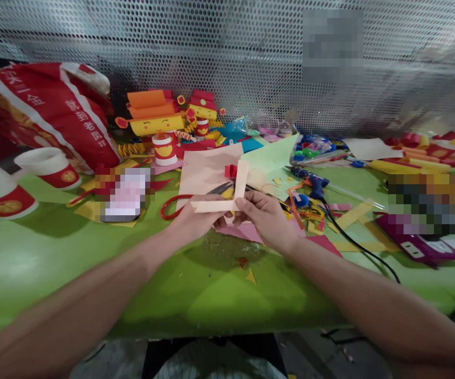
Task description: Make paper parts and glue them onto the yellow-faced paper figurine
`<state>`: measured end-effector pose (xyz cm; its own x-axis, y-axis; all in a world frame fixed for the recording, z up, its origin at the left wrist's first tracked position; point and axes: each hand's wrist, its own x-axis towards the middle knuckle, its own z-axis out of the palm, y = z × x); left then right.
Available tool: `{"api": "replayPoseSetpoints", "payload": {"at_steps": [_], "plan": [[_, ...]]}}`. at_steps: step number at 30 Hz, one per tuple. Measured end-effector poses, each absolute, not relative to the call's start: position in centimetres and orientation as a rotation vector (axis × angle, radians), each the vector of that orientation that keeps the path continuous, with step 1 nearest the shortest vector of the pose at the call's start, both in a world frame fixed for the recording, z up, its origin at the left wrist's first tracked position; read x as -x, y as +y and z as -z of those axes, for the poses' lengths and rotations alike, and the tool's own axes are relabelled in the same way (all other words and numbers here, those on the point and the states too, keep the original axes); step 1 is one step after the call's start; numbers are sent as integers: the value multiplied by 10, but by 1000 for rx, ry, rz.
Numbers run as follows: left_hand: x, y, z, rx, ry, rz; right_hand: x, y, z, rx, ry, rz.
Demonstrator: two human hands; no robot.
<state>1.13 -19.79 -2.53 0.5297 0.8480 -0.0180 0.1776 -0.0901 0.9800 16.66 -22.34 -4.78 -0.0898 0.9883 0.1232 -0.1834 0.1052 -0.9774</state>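
Two pale paper strips meet at a corner between my hands, one lying sideways [213, 206] and one pointing up [241, 181]. My left hand [199, 218] holds the sideways strip from below and behind. The thumb and fingers of my right hand [261, 216] pinch the corner where the strips meet. Behind the hands lie a large pale pink sheet [201, 171], a light green sheet [272, 155] and a small red paper piece [231, 171]. Red-handled scissors [169, 206] rest just beyond my left hand, partly hidden by it.
Paper cups [49, 168], a phone [127, 195] and a red bag [59, 113] are at the left. Paper figures [157, 125] stand behind. At the right are a blue glue gun [312, 181] with a black cord, paper scraps and a purple box [420, 245]. A perforated metal panel [219, 47] closes the back.
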Motion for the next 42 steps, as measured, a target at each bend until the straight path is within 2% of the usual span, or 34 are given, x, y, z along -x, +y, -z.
{"api": "replayPoseSetpoints", "payload": {"at_steps": [13, 21, 36, 42], "plan": [[-12, -203, 26, -1499, 798, -750, -163, -226, 48, 967, -1137, -1283], [-15, -202, 32, -1562, 808, -802, -161, -229, 50, 840, -1133, -1325], [-12, -203, 26, -1577, 791, -791, -168, -226, 41, 818, -978, -1613], [-9, -202, 24, -1655, 974, -767, -184, -220, 40, 842, -1072, -1731]]}}
